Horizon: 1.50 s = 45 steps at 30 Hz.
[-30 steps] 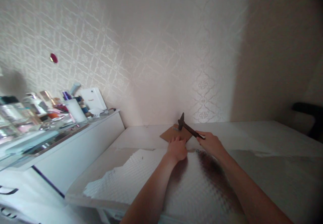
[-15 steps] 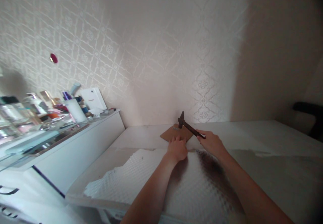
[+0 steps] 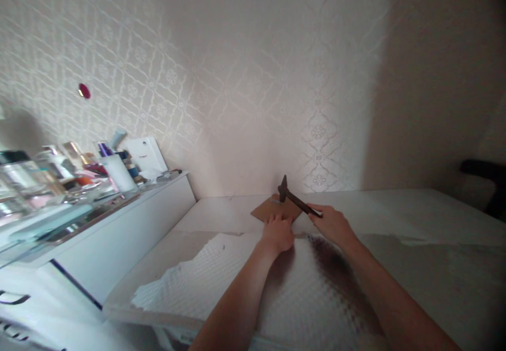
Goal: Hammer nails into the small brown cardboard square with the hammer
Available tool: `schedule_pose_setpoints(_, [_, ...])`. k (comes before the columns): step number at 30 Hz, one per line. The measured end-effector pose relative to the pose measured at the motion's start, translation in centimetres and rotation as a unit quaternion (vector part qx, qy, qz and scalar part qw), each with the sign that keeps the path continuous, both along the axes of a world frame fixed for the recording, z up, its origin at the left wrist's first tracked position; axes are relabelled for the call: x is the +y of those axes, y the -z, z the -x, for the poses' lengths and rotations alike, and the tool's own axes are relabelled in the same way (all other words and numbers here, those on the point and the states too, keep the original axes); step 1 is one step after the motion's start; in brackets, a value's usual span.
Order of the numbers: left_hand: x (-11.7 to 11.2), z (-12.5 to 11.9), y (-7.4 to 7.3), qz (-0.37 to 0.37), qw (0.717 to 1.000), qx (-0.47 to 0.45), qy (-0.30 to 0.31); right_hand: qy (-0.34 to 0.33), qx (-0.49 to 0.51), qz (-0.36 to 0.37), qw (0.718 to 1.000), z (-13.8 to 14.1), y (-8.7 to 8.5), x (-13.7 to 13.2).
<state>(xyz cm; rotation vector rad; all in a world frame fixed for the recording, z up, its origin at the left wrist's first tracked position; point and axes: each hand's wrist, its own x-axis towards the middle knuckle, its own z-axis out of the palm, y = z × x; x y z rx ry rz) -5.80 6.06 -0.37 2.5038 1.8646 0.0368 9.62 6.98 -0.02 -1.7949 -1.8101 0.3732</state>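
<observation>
My right hand (image 3: 330, 224) is wrapped round the dark handle of a hammer (image 3: 298, 202). The hammer's head is over a flat brown board (image 3: 261, 212), close to its far corner. On the board beside the head lies a small shiny metal piece (image 3: 275, 200), too small to name for sure. My left hand (image 3: 278, 232) rests with spread fingers on the board's near part, hiding that part. I cannot tell whether the hammer face touches the board or the metal piece.
A quilted white sheet (image 3: 190, 277) covers the table's near part under my forearms. Left stands a white cabinet (image 3: 130, 230) crowded with bottles (image 3: 118, 173) and a white box (image 3: 146, 153). Behind the table rises a patterned wall (image 3: 245, 103). A dark armrest-like shape (image 3: 482, 169) is at right.
The hammer head has shifted very slightly left and down over the board. Both hands and the board stay almost where they were.
</observation>
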Motion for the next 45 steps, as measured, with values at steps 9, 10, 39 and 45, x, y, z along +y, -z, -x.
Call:
schedule_pose_setpoints(9, [0.0, 0.0, 0.0, 0.005, 1.000, -0.001, -0.003, -0.004, 0.019, -0.001, 1.000, 0.1, 0.1, 0.1])
schedule_pose_setpoints(10, [0.0, 0.0, 0.1, 0.004, 1.000, -0.003, -0.003, -0.004, 0.024, -0.002, 1.000, 0.1, 0.1, 0.1])
schedule_pose_setpoints(39, [0.3, 0.0, 0.2, 0.007, 1.000, 0.011, -0.005, -0.008, 0.189, 0.071, 0.979, 0.1, 0.9, 1.0])
schedule_pose_setpoints(45, [0.1, 0.0, 0.0, 0.006, 1.000, 0.010, -0.004, -0.003, 0.193, 0.073, 0.978, 0.0, 0.7, 0.9])
